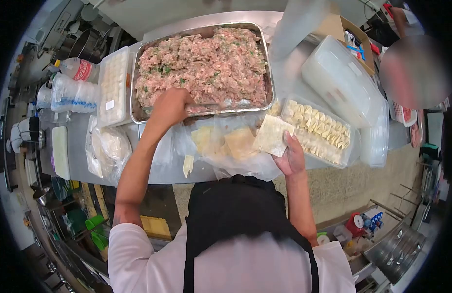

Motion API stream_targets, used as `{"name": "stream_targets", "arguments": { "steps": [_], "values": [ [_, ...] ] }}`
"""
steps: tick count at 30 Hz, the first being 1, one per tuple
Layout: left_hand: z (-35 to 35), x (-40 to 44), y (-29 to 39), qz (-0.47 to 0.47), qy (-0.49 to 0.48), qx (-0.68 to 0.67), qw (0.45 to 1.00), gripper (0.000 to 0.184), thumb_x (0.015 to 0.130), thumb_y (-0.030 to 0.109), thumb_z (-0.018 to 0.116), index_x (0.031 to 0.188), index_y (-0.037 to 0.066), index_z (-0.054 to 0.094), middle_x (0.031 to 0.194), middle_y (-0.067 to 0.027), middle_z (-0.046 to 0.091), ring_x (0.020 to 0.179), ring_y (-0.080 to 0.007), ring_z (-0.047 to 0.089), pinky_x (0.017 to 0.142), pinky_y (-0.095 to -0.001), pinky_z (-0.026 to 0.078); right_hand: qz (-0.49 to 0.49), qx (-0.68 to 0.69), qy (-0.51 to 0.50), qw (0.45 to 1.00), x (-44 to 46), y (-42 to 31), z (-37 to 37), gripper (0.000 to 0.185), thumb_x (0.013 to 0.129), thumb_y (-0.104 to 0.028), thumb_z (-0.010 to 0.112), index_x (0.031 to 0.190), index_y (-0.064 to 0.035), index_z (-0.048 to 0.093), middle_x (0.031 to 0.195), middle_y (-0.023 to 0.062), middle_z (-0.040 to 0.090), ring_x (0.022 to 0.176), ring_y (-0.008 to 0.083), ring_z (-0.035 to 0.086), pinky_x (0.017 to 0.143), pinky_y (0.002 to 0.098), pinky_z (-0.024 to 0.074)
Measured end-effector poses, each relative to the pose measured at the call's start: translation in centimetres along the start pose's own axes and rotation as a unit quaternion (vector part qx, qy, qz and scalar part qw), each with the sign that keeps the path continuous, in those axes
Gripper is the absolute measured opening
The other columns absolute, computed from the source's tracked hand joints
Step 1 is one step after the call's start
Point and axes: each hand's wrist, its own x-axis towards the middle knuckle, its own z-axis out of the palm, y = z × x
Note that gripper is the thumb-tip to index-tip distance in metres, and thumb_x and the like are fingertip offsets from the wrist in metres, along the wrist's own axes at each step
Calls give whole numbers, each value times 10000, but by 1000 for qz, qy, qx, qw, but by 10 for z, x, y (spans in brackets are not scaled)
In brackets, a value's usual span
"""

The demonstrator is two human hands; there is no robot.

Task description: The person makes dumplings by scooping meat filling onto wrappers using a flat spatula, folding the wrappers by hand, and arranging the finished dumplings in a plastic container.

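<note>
A large metal tray (270, 73) is filled with raw minced meat (206, 63) flecked with green. At its near edge my left hand (171, 108) is closed round a flat metal spatula (231, 104), whose blade lies against the meat. My right hand (290, 157) pinches a pale square dough wrapper (273, 136) between thumb and fingers, just in front of the tray. More yellowish wrappers (239, 142) lie on clear plastic between my hands. To the right, folded dumplings (316, 124) sit in rows inside a clear plastic container (351, 146).
Stacked plastic containers (340, 78) stand at the right. At the left are a lidded white box (112, 88), a bagged bundle (109, 149), plastic cups (74, 93) and a cola bottle (82, 69). A scrap of wrapper (188, 166) lies near the table's front edge. Another person (416, 73) is at far right.
</note>
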Motion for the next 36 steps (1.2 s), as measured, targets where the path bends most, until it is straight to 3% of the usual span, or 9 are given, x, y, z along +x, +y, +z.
{"name": "stream_targets", "arguments": {
  "steps": [3, 8, 11, 18, 21, 25, 30, 31, 36],
  "values": [
    [20, 4, -8, -72, 67, 30, 995, 256, 680, -28, 619, 875, 68, 754, 868, -154, 683, 873, -362, 666, 758, -455, 527, 8, 51, -19, 998, 4, -5, -2, 526, 1057, -267, 451, 1472, 45, 362, 1463, 219, 485, 1340, 370, 501, 1135, 518, 396],
    [18, 12, -9, 32, -30, -77, 996, 256, 673, 6, 635, 879, 81, 769, 860, -180, 702, 869, -385, 672, 759, -474, 550, -11, 63, -43, 997, 9, -12, -1, 520, 1066, -282, 433, 1469, 41, 371, 1464, 208, 489, 1360, 342, 484, 1169, 480, 358],
    [8, 15, -4, 47, 20, -202, 978, 270, 666, 14, 630, 893, 70, 765, 848, -194, 691, 853, -394, 670, 745, -481, 545, -28, 61, -31, 997, 14, -13, 2, 522, 1069, -297, 424, 1467, 37, 378, 1467, 198, 491, 1366, 331, 478, 1178, 467, 346],
    [47, 39, 2, 117, 18, -69, 991, 240, 677, 7, 673, 911, 10, 726, 805, -179, 654, 774, -382, 626, 697, -444, 497, -59, 43, 10, 997, 17, -12, 1, 506, 1067, -303, 432, 1449, 28, 412, 1457, 167, 510, 1359, 309, 487, 1172, 461, 355],
    [23, 35, 6, 139, 29, -287, 947, 270, 709, -19, 668, 964, 31, 744, 850, -175, 691, 769, -372, 638, 698, -399, 516, -98, 10, 67, 993, 20, -13, 1, 497, 1063, -302, 442, 1436, 25, 430, 1448, 161, 521, 1346, 302, 502, 1162, 459, 369],
    [-11, 13, -5, 71, 22, -296, 952, 286, 744, -26, 645, 990, 54, 768, 857, -168, 712, 849, -355, 689, 736, -421, 535, -117, -1, 97, 988, 21, -12, 2, 493, 1060, -298, 447, 1434, 23, 435, 1442, 157, 528, 1335, 296, 515, 1152, 458, 380],
    [14, 12, -31, -112, 0, 87, 990, 348, 641, -28, 665, 964, 57, 764, 906, -157, 710, 877, -359, 672, 752, -455, 542, -104, 12, 86, 991, 26, -7, 2, 494, 1058, -285, 445, 1444, 24, 425, 1447, 151, 525, 1335, 296, 515, 1150, 453, 385],
    [25, 8, -31, -9, 28, 27, 999, 356, 611, -28, 655, 939, 62, 763, 897, -163, 698, 871, -367, 665, 760, -474, 543, -103, 12, 82, 991, 27, -5, 4, 494, 1058, -285, 445, 1444, 24, 425, 1447, 151, 525, 1335, 296, 515, 1150, 453, 385],
    [16, 4, -29, 99, 9, -60, 993, 385, 598, -50, 630, 940, 65, 763, 868, -160, 688, 852, -372, 663, 735, -457, 531, -109, -3, 59, 992, 29, -5, 15, 504, 1062, -275, 432, 1469, 21, 401, 1465, 152, 507, 1349, 292, 500, 1152, 449, 382]
  ]
}}
